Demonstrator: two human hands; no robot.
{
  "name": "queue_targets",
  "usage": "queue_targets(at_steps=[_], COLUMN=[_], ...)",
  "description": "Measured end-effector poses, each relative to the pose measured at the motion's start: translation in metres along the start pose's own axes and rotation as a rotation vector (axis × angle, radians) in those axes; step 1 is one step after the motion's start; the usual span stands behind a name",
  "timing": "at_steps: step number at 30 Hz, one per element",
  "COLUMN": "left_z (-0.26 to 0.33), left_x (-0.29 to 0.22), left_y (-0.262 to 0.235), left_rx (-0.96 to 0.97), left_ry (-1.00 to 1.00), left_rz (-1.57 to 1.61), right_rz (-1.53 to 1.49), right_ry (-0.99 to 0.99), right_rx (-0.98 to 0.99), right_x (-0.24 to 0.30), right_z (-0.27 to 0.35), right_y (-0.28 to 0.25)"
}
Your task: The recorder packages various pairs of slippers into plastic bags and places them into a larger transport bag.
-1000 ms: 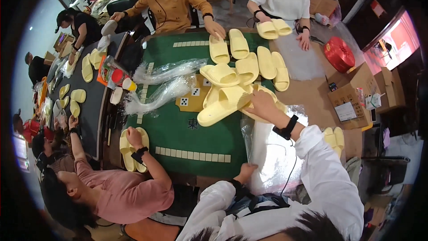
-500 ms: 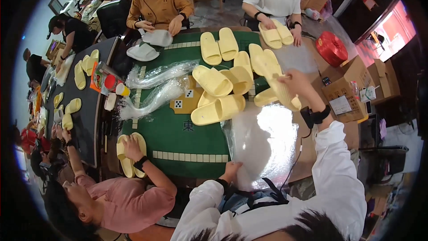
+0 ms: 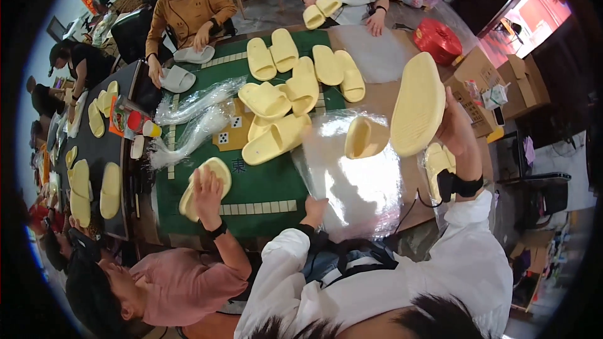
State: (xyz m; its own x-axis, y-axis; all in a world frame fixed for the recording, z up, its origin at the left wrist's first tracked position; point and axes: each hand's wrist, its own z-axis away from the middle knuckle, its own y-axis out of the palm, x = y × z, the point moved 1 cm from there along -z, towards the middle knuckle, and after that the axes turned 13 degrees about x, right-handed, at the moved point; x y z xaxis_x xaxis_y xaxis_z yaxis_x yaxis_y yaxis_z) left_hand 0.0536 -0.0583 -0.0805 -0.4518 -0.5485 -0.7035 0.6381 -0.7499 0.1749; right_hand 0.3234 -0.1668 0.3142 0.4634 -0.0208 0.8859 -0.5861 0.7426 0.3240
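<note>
Pale-yellow slipper (image 3: 417, 105) is showing its sole at the right of the worktop (image 3: 270, 182), the right hand (image 3: 457, 127) clamping its side, while the left hand (image 3: 315, 209) is laying its thumb on the edge of clear plastic sheeting (image 3: 345, 204); hidden fingers are leaving its grip impossible to tell. Careful handling is probably depending on a firm side hold and plastic lying flat. A second slipper (image 3: 366, 138) is tilting over the sheeting. Pale tiles (image 3: 257, 208) are lining the worktop's green face, more slippers (image 3: 274, 140) are crowding its middle, a red roll (image 3: 438, 42) is sitting near cardboard boxes (image 3: 478, 70), and co-workers (image 3: 195, 12) are gathering around.
</note>
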Motion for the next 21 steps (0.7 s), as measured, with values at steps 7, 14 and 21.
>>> queue_targets(at_steps=[7,14,21], left_z=[0.09,0.036,0.061], left_x=[-0.09,0.008,-0.011], left_y=[0.09,0.093,0.13], left_rx=[-0.186,0.619,0.525], left_ry=[0.814,-0.07,0.318], left_rz=[-1.095,0.193,-0.232], right_rz=[-0.603,0.203,-1.049], right_ry=[0.138,-0.042,0.209], right_rx=[0.235,0.142,-0.011], right_x=[-0.069,-0.193,-0.233], right_z=[0.049,0.034,0.02], right_y=[-0.06,-0.078,-0.076])
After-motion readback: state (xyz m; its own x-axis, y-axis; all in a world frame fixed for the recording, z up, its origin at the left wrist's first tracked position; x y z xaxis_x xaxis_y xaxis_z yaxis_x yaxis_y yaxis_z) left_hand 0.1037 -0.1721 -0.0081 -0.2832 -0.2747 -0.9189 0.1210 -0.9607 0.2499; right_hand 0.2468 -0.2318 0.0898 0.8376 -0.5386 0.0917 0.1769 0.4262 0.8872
